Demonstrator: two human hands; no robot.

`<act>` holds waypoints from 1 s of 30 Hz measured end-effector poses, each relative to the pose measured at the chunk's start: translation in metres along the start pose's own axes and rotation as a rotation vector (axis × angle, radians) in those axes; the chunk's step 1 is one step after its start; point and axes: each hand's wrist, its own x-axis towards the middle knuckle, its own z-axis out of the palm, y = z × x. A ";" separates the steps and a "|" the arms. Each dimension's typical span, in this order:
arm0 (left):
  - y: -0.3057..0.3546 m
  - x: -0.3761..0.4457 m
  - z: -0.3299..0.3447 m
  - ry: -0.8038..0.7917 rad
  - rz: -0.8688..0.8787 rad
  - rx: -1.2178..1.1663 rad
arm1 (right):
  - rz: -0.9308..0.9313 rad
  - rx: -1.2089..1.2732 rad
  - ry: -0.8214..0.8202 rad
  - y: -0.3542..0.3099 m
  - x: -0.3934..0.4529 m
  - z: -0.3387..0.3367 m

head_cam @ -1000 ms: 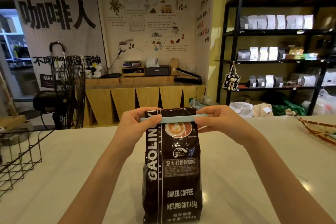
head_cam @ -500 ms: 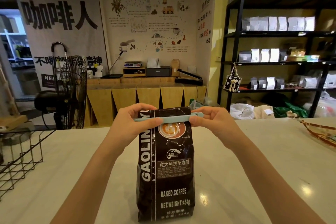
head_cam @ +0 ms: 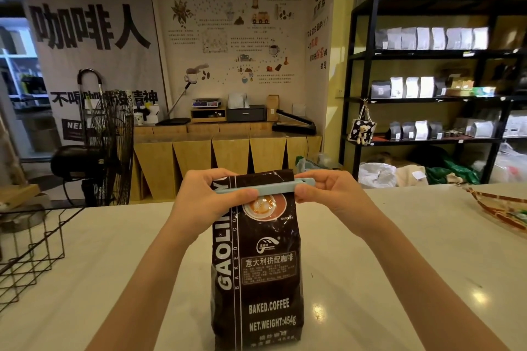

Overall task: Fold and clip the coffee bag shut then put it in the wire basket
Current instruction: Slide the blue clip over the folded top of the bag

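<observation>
**Pale-blue clip held across top of coffee bag**

Dark-brown foil, w/ white lettering, is what the coffee bag is made of; it is stood upright on the light surface, centre of view, near the front edge. Its top is folded over, and a pale-blue clip is laid horizontally across the fold, just above the printed cup picture.

The clip's left end is pinched by the left hand: thumb is pressed on the front of the bar, fingers are curled behind the bag top. The clip's right end is gripped by the right hand, fingertips closed on the bar where it sticks out past the bag's right edge. Whether the clip is fully snapped shut can't be told; a slight gap seems visible at its right tip.

The wire basket, black, is seen at the far left of the surface, well apart from the bag, partly cut off by the frame edge. A patterned tray or dish is seen at the far right edge; contents unclear.

Beyond the surface, a black floor fan is stood at left, and black shelving w/ rows of pale pouches is at right.
</observation>
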 end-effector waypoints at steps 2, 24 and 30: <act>0.001 -0.001 0.000 -0.008 -0.008 0.014 | 0.019 0.032 -0.014 0.001 -0.002 -0.001; 0.057 0.026 0.033 -0.503 0.398 0.809 | -0.047 0.105 0.045 0.003 -0.016 0.001; 0.051 0.022 0.037 -0.445 0.422 0.809 | -0.035 0.154 0.136 0.010 -0.016 0.006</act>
